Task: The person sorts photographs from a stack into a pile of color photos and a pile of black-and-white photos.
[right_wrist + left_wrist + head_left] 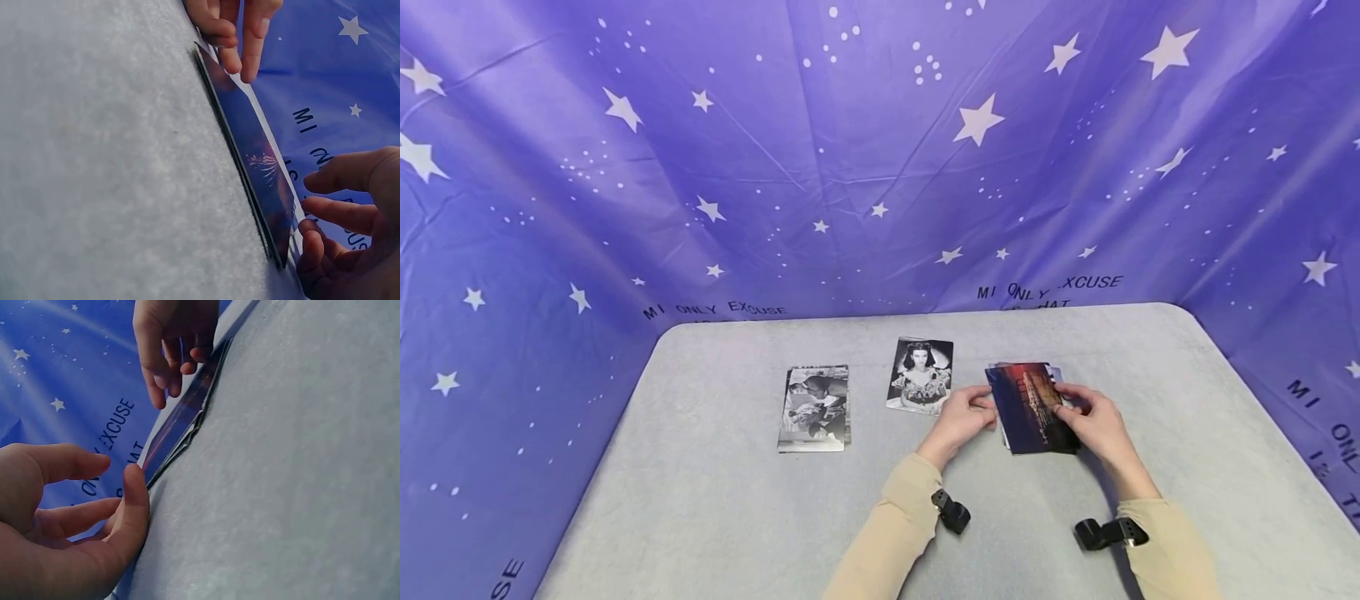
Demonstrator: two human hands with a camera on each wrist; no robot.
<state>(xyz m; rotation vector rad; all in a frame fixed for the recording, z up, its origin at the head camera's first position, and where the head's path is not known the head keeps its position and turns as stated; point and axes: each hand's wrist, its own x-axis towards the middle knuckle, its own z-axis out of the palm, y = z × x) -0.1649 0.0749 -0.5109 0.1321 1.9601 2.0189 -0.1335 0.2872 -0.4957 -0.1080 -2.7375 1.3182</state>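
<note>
A slightly uneven stack of photo cards (1026, 412) lies on the grey table, its top card dark blue on one side and reddish on the other. At its left edge is my left hand (958, 421), fingers loosely bent and a fingertip against or very near the cards. My right hand (1093, 421) is at the right edge, thumb over the top card in the head view. In the right wrist view, the fingers of the right hand (350, 219) are spread beside the stack (250, 156), not closed round it. The left wrist view shows the stack (187, 422) edge-on between both hands.
A black-and-white portrait card (920, 375) lies just beyond my left hand. Further left is another pile of black-and-white cards (814, 408). A purple star-printed cloth (850, 167) rises behind and beside the table (700, 517).
</note>
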